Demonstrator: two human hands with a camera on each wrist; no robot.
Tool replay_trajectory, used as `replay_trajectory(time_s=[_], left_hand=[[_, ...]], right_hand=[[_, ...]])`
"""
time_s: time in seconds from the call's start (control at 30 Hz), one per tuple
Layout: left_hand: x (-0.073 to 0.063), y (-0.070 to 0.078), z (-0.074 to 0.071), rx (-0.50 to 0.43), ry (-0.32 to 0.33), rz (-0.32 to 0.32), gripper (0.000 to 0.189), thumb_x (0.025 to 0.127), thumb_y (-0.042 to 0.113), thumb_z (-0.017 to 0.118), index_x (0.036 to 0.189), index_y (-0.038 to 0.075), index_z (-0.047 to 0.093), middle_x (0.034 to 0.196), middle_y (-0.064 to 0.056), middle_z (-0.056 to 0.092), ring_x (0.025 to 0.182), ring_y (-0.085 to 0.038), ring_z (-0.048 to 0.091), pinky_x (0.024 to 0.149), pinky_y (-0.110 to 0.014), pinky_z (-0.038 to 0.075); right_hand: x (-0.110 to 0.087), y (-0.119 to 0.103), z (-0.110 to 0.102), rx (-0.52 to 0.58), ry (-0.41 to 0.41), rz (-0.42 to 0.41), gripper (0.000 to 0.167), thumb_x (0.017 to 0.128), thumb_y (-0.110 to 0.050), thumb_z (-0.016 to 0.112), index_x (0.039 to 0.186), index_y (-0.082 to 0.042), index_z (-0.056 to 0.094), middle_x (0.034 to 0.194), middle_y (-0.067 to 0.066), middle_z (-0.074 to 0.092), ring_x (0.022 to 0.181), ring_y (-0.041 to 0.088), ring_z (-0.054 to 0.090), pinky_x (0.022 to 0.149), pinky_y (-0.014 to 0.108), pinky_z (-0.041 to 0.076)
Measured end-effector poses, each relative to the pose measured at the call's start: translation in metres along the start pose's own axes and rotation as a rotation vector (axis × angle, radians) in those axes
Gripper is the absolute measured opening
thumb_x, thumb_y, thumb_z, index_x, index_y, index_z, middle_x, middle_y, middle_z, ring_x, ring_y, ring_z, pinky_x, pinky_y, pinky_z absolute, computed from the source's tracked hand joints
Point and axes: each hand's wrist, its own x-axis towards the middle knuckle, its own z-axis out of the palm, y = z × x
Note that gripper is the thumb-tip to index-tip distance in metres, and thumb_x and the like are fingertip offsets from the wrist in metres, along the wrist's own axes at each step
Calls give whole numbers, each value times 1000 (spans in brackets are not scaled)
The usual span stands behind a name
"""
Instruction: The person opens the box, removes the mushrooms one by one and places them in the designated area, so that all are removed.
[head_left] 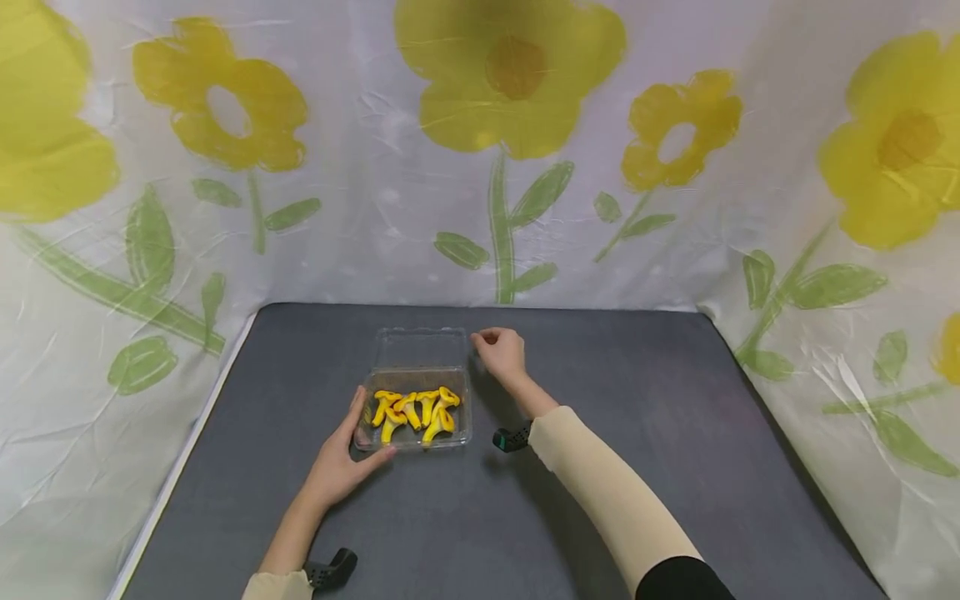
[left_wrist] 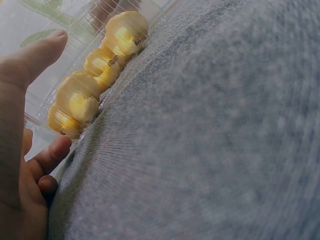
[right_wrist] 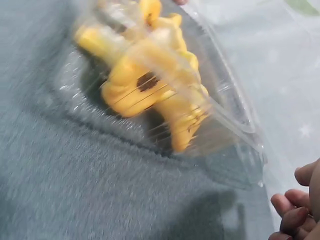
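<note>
A clear plastic clamshell box (head_left: 470, 421) sits on the dark cloth with its lid (head_left: 420, 346) tipped open toward the back. Several yellow mushrooms (head_left: 407, 410), trumpet-shaped like chanterelles, lie inside; the left wrist view shows these mushrooms (left_wrist: 77, 95) through the box's wall. My left hand (head_left: 336, 468) spans the box's near left corner, fingers along the left side and a straight thumb at the front edge. Just right of the lid's far right corner is my right hand (head_left: 502, 358), its fingers loosely bent. Nothing shows between the right hand's thumb and fingers (right_wrist: 292, 220).
Dark grey cloth (head_left: 637, 417) covers the table around the box. A pale curtain (head_left: 360, 208) printed with yellow flowers hangs behind and along both sides. Each wrist wears a black strap device, such as the right wrist camera (head_left: 512, 439).
</note>
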Motion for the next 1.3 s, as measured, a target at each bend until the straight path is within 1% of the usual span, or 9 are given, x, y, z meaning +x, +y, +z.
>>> replay_trajectory(time_s=[0.33,0.47,0.57,0.67,0.87,1.07,1.1,1.2,1.3], left_hand=[[4,1,3,-15,-9,-2,113,92,43,84,173,20,9,179,-11,9,79,-10,45,82,-38,40],[5,1,3,-26,-7,6,112,92,41,84,173,19,10,179,-12,9,79,-11,45,82,-39,40],[5,1,2,-34,-9,4,111,93,40,84,173,18,10,179,-13,8,79,-11,45,86,-43,40],[3,1,1,-32,-13,-5,112,93,41,83,173,18,9,179,-13,8,80,-11,46,88,-45,40],[0,-1,-3,-22,-4,-9,113,92,40,85,173,18,9,179,-12,8,80,-13,46,88,-46,39],[2,-3,-2,-33,-19,-9,113,93,42,84,173,19,7,179,-13,7,121,-32,54,98,-57,41],[2,-3,-1,-34,-21,-10,113,93,42,84,173,19,8,179,-13,6,121,-34,54,98,-57,40],[2,-3,-1,-27,-21,-16,113,92,43,84,173,18,8,179,-13,8,105,-26,57,94,-53,41],[1,-2,-1,-20,-15,-19,113,92,43,84,173,17,9,179,-13,9,80,-15,47,86,-45,40]], right_hand=[[-20,3,-25,-14,11,-223,27,104,-25,71,121,-6,80,116,11,79,104,29,73,92,48,57],[-33,5,-31,16,8,-278,25,102,-26,74,119,-9,81,114,8,80,72,20,68,71,35,55],[-46,8,-34,49,-6,-284,23,101,-26,76,118,-11,82,113,6,80,46,10,44,52,25,41],[-60,11,-32,88,-10,-286,22,100,-24,78,117,-10,82,111,5,80,37,4,25,43,24,29],[-83,20,-10,149,3,-307,25,97,-23,80,115,-5,81,97,8,81,34,-3,22,40,21,24],[-97,22,7,241,18,-293,27,96,-22,82,116,-4,81,59,22,66,34,-6,20,39,19,21],[-98,22,9,250,22,-297,28,96,-22,82,117,-3,81,63,21,69,34,-6,20,39,19,21],[-101,21,13,257,25,-304,30,96,-22,82,119,-3,80,60,19,66,35,-6,19,39,19,22],[-102,20,17,258,26,-302,31,96,-22,82,120,-4,80,80,16,78,35,-5,19,39,18,24]])
